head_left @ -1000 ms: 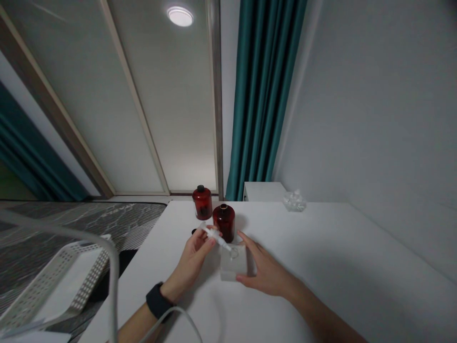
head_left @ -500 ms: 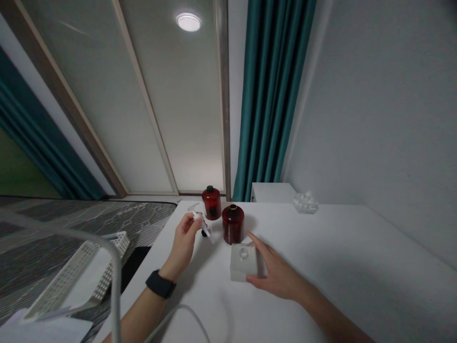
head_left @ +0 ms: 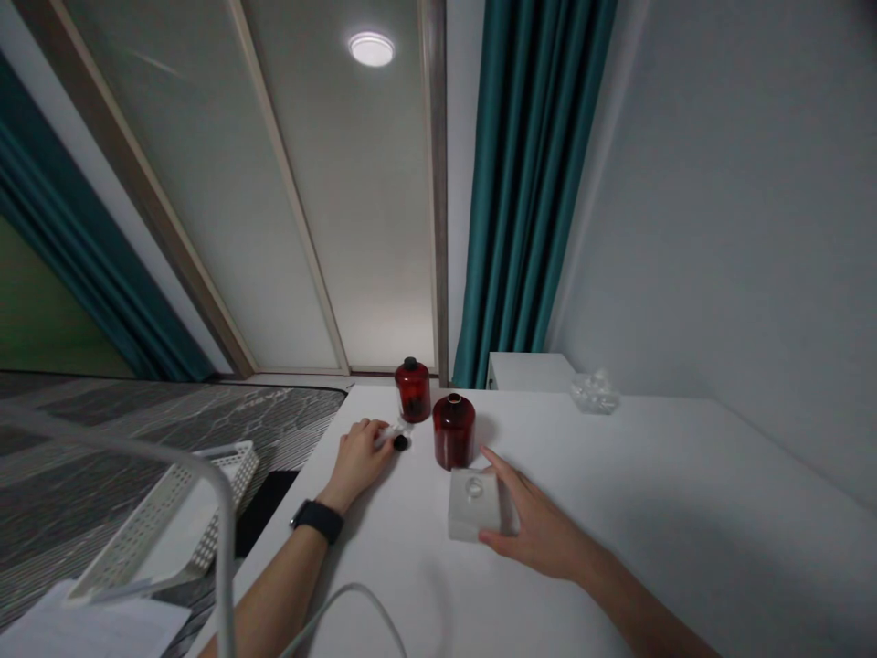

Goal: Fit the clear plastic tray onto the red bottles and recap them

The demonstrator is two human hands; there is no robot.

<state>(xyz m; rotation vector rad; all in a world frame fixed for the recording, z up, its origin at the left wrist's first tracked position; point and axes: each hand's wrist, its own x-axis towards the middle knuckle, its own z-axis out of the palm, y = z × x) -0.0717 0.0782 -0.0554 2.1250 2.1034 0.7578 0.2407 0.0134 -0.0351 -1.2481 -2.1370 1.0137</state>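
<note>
Currently, at ten o'clock from the white box (head_left: 471, 514), my left hand (head_left: 360, 460) pinches a white pump dispenser (head_left: 388, 434) beside a black cap (head_left: 401, 443). My right hand (head_left: 541, 533) spreads wide along the box's three o'clock side; whether it grips, I can't tell. An open-necked red bottle (head_left: 454, 434) stands at twelve, a black-capped red bottle (head_left: 412, 391) at eleven.

From here I see one left hand (head_left: 364, 452), one right hand (head_left: 531, 516), two red bottles (head_left: 453, 437), one white pump (head_left: 397, 429), one loose black cap (head_left: 401, 443), one white box (head_left: 471, 512), one watch (head_left: 320, 519), one basket (head_left: 133, 537) at left, two green curtains (head_left: 534, 192), one clear bag (head_left: 595, 393) far right.
</note>
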